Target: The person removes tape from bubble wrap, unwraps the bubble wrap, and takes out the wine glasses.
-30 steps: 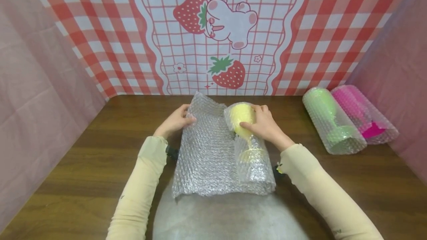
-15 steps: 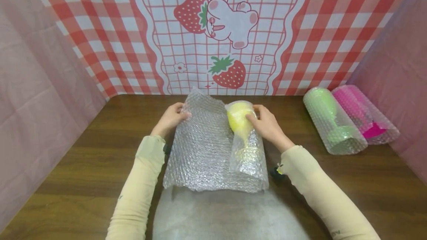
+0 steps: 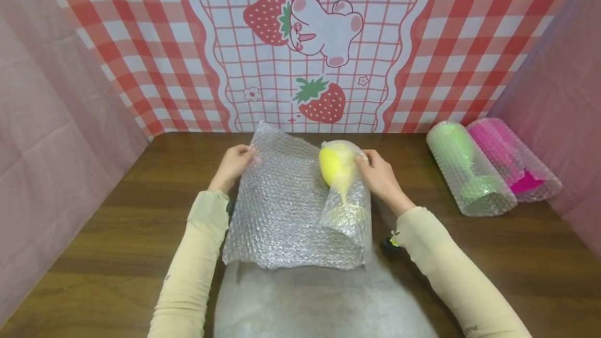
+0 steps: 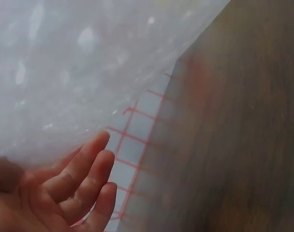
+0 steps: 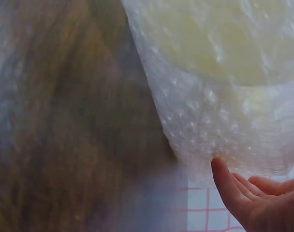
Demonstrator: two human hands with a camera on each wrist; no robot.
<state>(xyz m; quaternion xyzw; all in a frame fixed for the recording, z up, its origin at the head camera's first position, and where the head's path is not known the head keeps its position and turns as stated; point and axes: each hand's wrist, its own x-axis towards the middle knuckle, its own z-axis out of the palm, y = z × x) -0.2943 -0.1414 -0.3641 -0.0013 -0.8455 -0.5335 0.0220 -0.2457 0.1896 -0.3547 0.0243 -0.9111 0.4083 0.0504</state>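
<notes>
A bright yellow goblet (image 3: 332,167) lies on a sheet of bubble wrap (image 3: 281,207), its bowl toward the back and its foot toward the front. One layer of wrap covers its right side and foot, while the bowl's left side shows bare. With thumb and fingers my left hand (image 3: 232,166) pinches the sheet's upper left edge. The left wrist view shows the fingers of this hand (image 4: 79,186) beneath the wrap. At the bowl's right, my right hand (image 3: 381,175) pinches the wrap's edge. Through the wrap (image 5: 200,116) in the right wrist view, the yellow goblet (image 5: 224,43) looks blurred.
Two more goblets, one green (image 3: 462,150) and one pink (image 3: 497,145), lie rolled in bubble wrap at the right of the wooden table (image 3: 141,213). Behind stands a red checked cloth (image 3: 451,56). A grey rounded surface (image 3: 319,301) is at the front.
My left hand has moved left, drawing the sheet with it. My right thumb has slid off the bowl's front to the wrap at its right, and more of the yellow bowl shows bare.
</notes>
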